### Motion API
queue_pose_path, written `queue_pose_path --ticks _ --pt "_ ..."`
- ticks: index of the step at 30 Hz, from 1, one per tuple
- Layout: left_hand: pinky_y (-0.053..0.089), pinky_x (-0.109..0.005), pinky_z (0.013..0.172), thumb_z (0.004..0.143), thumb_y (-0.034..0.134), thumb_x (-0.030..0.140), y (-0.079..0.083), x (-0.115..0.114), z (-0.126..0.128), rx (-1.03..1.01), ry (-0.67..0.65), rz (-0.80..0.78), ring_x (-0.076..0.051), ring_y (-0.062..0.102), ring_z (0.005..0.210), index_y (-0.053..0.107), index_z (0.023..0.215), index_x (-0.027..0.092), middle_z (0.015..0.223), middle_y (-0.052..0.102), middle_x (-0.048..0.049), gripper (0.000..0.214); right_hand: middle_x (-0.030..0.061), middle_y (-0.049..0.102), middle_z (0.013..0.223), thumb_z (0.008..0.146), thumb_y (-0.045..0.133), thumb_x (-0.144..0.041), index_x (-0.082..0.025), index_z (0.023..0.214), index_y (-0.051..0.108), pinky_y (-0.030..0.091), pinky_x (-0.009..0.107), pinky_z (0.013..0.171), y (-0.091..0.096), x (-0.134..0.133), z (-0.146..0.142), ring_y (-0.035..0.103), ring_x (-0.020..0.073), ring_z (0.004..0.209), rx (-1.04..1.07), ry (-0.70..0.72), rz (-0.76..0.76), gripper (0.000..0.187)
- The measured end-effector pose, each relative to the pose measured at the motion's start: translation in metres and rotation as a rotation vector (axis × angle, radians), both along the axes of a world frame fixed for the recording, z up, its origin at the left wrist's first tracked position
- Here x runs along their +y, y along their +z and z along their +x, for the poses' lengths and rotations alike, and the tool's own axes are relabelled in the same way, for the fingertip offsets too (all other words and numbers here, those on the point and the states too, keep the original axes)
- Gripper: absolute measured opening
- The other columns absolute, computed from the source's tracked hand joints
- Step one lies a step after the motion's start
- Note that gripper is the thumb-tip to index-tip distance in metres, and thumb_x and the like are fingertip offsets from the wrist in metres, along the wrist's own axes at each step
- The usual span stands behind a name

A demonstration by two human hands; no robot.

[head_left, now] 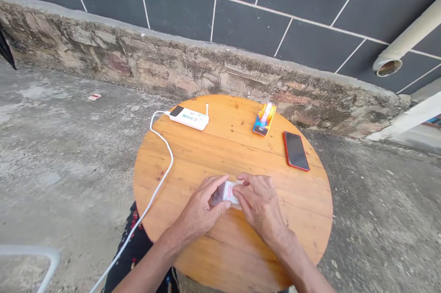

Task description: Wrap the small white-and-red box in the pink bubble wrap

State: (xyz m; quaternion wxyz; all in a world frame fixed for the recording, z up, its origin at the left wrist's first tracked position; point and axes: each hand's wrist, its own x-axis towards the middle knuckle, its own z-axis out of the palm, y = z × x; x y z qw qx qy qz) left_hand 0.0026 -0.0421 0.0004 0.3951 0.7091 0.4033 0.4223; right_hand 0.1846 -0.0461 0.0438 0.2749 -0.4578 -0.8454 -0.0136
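A small clear packet (227, 192) with a white label and red print lies low over the front middle of the round wooden table (220, 155). Its left end looks dark. My left hand (206, 203) is closed around that end, with the thumb along the near edge and the fingers on the far side. At the right end, my right hand (257, 201) pinches the packet between thumb and bent fingers. Those fingertips hide part of the label. Whether the packet touches the tabletop, I cannot tell.
A white power strip (189, 118) with a white cable (165, 176) sits at the back left. An orange and blue tape dispenser (264, 119) stands at the back right, near a red-edged phone (296, 151). Beyond the table runs a stone wall base (193, 70).
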Motion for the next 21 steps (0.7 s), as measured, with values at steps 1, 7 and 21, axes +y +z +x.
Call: queue_pose_path --ticks 1,7,21 --pt "0.043 -0.039 0.101 0.082 0.059 0.019 0.000 0.000 0.000 0.001 0.003 0.002 -0.023 0.051 0.119 0.048 0.131 0.021 0.128 0.056 -0.0094 0.050 0.0072 0.064 0.107 0.091 0.048 -0.013 -0.020 0.086 0.064 0.039 0.037 0.078 -0.002 0.001 0.000 0.057 0.0194 0.085 0.005 0.000 -0.005 0.018" --pt "0.044 -0.040 0.100 0.081 0.059 0.019 0.000 0.000 0.000 0.030 0.009 0.008 -0.024 0.053 0.117 0.049 0.130 0.022 0.127 0.056 -0.0095 0.050 0.0083 0.063 0.105 0.093 0.041 -0.015 -0.020 0.084 0.056 0.038 0.036 0.079 -0.006 0.011 0.002 0.058 0.0207 0.094 0.092 -0.018 -0.059 0.018" --pt "0.044 -0.039 0.099 0.084 0.058 0.021 0.004 0.005 -0.001 -0.022 -0.046 -0.045 -0.024 0.053 0.115 0.053 0.127 0.023 0.125 0.058 -0.0088 0.044 0.0092 0.061 0.101 0.092 0.040 -0.015 -0.020 0.082 0.054 0.040 0.036 0.081 0.008 0.016 0.000 0.057 0.0212 0.096 0.069 0.072 -0.094 0.018"
